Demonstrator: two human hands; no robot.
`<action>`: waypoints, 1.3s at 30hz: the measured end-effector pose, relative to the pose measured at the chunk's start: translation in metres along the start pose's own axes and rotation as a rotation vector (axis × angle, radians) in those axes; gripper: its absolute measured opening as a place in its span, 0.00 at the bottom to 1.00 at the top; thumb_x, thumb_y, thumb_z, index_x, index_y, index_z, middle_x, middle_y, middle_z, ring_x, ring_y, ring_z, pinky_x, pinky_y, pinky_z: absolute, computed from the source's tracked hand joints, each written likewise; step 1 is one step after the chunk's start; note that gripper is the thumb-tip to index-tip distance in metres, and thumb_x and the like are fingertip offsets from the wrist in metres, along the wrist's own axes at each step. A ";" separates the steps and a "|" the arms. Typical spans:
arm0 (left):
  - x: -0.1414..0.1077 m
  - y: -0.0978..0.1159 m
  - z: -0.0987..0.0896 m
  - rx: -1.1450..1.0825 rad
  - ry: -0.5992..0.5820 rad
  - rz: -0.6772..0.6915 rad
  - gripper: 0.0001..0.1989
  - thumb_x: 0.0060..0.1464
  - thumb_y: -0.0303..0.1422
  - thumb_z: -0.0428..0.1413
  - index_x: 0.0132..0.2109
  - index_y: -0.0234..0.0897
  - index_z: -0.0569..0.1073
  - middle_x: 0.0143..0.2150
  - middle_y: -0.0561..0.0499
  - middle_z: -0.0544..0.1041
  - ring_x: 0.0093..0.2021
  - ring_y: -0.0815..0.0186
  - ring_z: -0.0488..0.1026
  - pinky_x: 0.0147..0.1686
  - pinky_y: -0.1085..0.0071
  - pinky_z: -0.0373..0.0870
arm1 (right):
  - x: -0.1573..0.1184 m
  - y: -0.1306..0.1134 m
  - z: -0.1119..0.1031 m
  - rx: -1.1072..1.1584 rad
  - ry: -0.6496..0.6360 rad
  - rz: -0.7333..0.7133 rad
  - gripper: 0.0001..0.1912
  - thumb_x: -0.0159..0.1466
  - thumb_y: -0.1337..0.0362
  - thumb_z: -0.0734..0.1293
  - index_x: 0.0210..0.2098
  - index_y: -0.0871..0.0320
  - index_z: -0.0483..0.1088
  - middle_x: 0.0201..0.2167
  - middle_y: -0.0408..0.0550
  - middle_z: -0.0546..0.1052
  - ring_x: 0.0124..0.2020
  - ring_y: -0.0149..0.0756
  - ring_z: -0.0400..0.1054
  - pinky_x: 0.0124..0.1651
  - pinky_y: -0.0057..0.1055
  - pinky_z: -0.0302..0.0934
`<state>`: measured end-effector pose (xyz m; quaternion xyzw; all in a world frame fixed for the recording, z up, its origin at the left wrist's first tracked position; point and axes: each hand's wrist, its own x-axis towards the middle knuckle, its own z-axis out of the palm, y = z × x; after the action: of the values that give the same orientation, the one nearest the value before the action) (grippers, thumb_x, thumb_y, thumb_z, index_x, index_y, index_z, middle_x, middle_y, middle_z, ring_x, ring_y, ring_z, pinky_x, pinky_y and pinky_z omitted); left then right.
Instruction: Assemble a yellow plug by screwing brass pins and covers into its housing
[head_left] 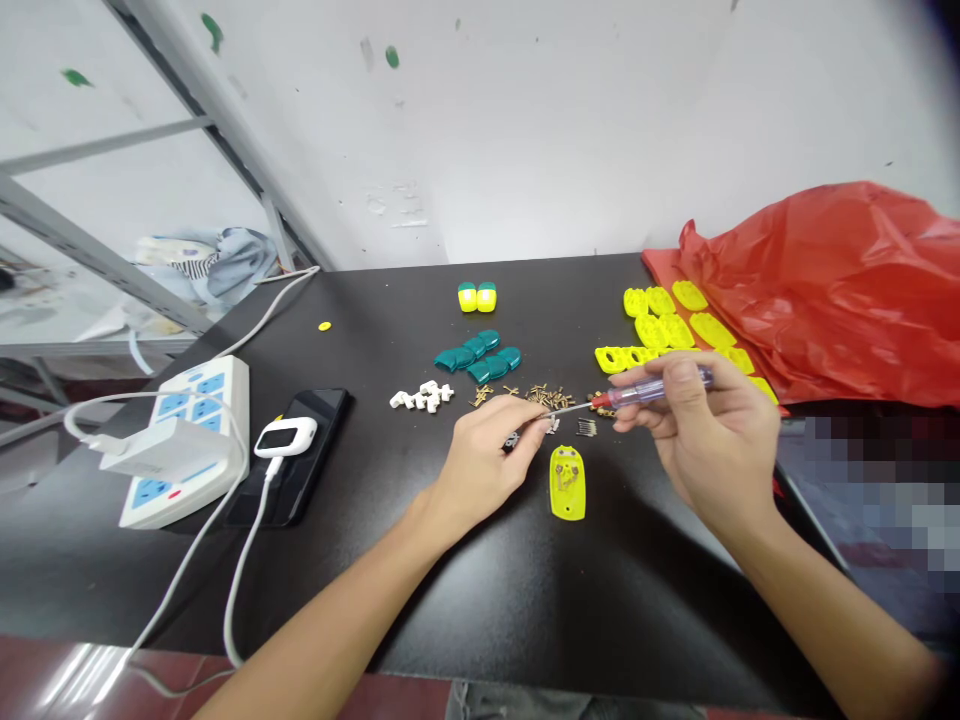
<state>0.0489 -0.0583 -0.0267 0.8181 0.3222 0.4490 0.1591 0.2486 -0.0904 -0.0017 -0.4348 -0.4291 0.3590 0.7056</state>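
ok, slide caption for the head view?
Right grip points a screwdriver at the left grip, with an open yellow shell nearby on the dark table.

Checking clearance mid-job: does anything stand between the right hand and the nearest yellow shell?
Nothing visible stands between the right hand and the yellow shell; the silver pins lie just beyond the shell's far end.

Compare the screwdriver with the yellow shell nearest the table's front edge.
Pose: the screwdriver is held in the right hand; the shell lies on the table.
Shape: the screwdriver is long and thin, the shell broad and shallow.
Colour: the screwdriver is partly translucent purple, the shell opaque yellow.
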 end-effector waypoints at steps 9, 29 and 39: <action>-0.002 0.002 0.000 -0.017 -0.082 -0.002 0.08 0.61 0.30 0.60 0.47 0.35 0.77 0.43 0.47 0.81 0.42 0.63 0.77 0.46 0.64 0.74 | -0.005 0.004 0.003 -0.034 -0.049 0.018 0.11 0.66 0.56 0.72 0.42 0.55 0.74 0.33 0.47 0.83 0.23 0.33 0.76 0.27 0.31 0.75; -0.003 0.013 -0.008 0.154 -0.690 -0.018 0.37 0.49 0.52 0.67 0.60 0.37 0.71 0.59 0.41 0.73 0.56 0.49 0.67 0.51 0.54 0.60 | -0.014 0.013 -0.003 -0.380 -0.092 -0.334 0.12 0.68 0.65 0.70 0.51 0.52 0.70 0.32 0.43 0.80 0.25 0.32 0.75 0.28 0.29 0.72; -0.002 0.014 -0.007 0.157 -0.708 -0.011 0.35 0.51 0.51 0.66 0.60 0.37 0.71 0.58 0.42 0.74 0.55 0.50 0.67 0.51 0.54 0.60 | -0.012 0.011 0.002 -0.332 -0.089 -0.273 0.10 0.68 0.64 0.69 0.48 0.52 0.70 0.30 0.43 0.79 0.25 0.32 0.74 0.25 0.28 0.71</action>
<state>0.0471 -0.0702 -0.0166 0.9308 0.2851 0.1111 0.2000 0.2409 -0.0965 -0.0144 -0.4664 -0.5681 0.2035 0.6468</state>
